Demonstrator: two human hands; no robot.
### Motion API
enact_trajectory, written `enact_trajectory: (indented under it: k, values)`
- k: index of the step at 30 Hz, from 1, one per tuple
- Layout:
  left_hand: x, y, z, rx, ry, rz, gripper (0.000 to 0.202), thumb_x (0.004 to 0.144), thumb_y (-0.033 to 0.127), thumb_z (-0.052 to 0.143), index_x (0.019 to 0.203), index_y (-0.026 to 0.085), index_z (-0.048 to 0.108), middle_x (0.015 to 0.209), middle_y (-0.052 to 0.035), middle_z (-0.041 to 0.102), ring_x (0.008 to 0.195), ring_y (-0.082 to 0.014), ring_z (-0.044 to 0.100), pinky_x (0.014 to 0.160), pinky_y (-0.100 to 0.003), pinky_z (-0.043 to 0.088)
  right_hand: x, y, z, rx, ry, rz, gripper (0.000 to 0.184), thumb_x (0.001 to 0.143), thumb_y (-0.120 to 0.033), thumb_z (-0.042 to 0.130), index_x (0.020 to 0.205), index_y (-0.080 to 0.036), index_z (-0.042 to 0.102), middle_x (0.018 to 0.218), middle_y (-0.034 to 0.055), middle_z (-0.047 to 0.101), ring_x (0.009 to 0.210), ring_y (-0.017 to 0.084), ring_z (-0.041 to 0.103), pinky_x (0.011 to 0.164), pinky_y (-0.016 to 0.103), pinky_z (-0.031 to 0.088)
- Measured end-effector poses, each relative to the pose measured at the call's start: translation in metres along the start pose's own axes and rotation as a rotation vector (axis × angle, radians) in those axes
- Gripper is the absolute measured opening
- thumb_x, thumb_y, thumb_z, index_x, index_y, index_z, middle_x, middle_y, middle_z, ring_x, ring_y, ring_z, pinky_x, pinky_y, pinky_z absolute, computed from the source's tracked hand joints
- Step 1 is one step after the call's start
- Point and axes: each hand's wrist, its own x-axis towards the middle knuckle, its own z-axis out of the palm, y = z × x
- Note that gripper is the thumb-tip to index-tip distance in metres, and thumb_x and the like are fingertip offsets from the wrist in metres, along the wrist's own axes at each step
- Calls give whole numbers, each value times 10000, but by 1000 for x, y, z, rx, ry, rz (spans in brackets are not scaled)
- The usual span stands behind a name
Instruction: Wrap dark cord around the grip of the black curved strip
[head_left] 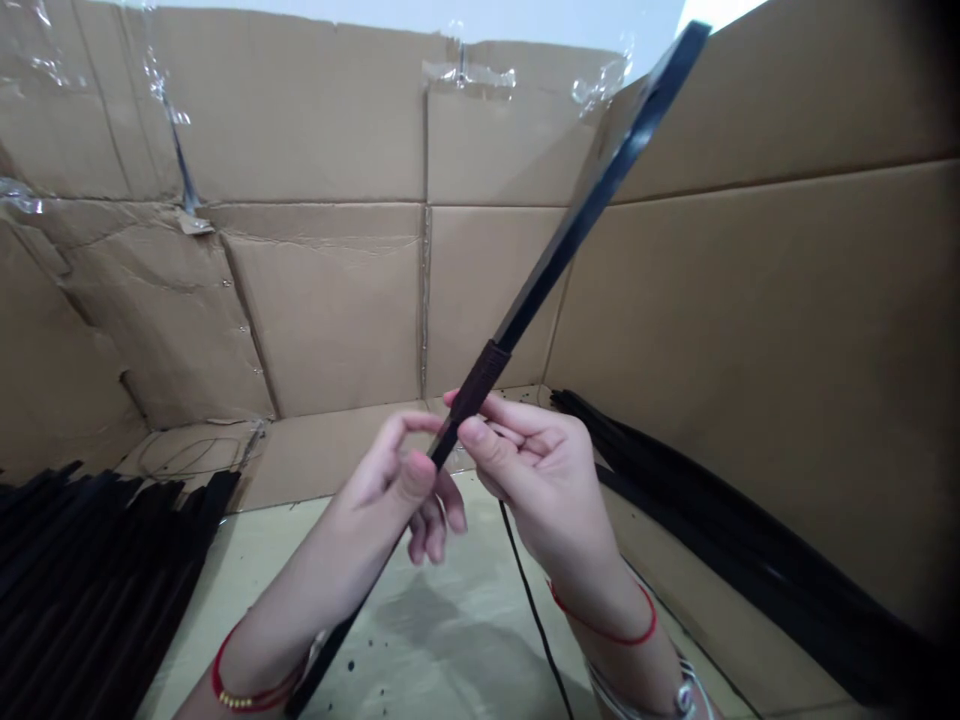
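Observation:
A long thin black strip (592,195) runs diagonally from the lower left up to the upper right corner. A short dark brown sleeve (481,377) sits around it near its middle. My left hand (397,485) pinches the strip just below the sleeve, thumb and forefinger closed on it. My right hand (536,465) is closed around the strip beside it, its thumb resting at the sleeve's lower end. Both wrists wear red string bracelets.
Cardboard walls (337,290) enclose the work surface (450,620) on three sides. A pile of black strips (90,570) lies at the left, another bundle (750,550) along the right wall. A thin black cord (534,610) crosses the surface under my hands.

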Motion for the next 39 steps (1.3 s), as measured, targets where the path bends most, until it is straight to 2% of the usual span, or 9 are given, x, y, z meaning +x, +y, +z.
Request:
enact_trajectory:
  k: [3,5,9,14,21,25,29,35,39]
  values:
    - [-1,-2,6,376,239,84,361,940,492,498,1203,248,456,728,39,533,603,-72,472,556,-176,382,2,0,-1,-24,-32,52,218,807,-295,739,960,-140,730,548,-16,570,415,71,479,394,183,415]
    - [0,-4,8,404,225,79,309,972,480,432,1129,222,498,690,39,500,588,-74,466,537,-186,369,4,-1,-4,-22,-71,70,182,810,-290,737,897,-131,729,481,-55,468,374,40,370,381,172,373]
    - [1,-3,3,123,81,24,313,981,475,411,1032,183,510,736,14,543,568,-67,510,514,-178,405,8,-4,-10,-92,-36,71,160,826,-267,718,828,-108,725,471,-81,330,401,17,183,354,164,183]
    - [0,3,-3,-200,-58,2,259,1001,386,403,989,167,542,667,16,545,485,-40,514,462,-125,399,7,-4,-16,-67,-115,49,146,861,-273,684,867,-136,736,549,-14,528,423,29,214,369,184,117]
    - [3,-13,-10,-659,-554,-82,409,990,478,309,1000,173,580,511,15,508,325,-74,412,327,-142,364,3,-1,-15,202,-362,168,270,898,-330,632,1107,-179,710,555,7,619,378,25,210,368,172,117]
    - [5,-8,-10,-346,-303,-108,498,959,574,349,964,139,591,595,-37,598,470,-85,531,470,-157,441,7,4,-15,159,-238,214,269,817,-332,723,998,-134,730,496,-11,554,404,45,359,401,172,211]
    - [3,0,-4,-170,-10,-73,550,910,637,413,787,128,579,521,-2,520,440,-57,423,446,-156,335,8,8,-14,110,-217,274,312,763,-340,770,983,-121,736,540,15,579,429,54,389,410,180,168]
    - [5,3,-3,-290,-27,-156,408,955,438,442,690,141,531,424,32,423,380,-54,373,419,-168,283,9,6,-16,122,-257,269,298,786,-323,758,1012,-129,745,508,-31,484,421,21,168,399,189,79]
    - [5,7,-3,-297,-30,-148,305,961,405,415,845,152,539,482,33,463,416,-69,405,433,-176,320,10,6,-14,135,-231,224,260,795,-313,752,984,-134,750,500,-47,424,427,23,163,393,186,77]
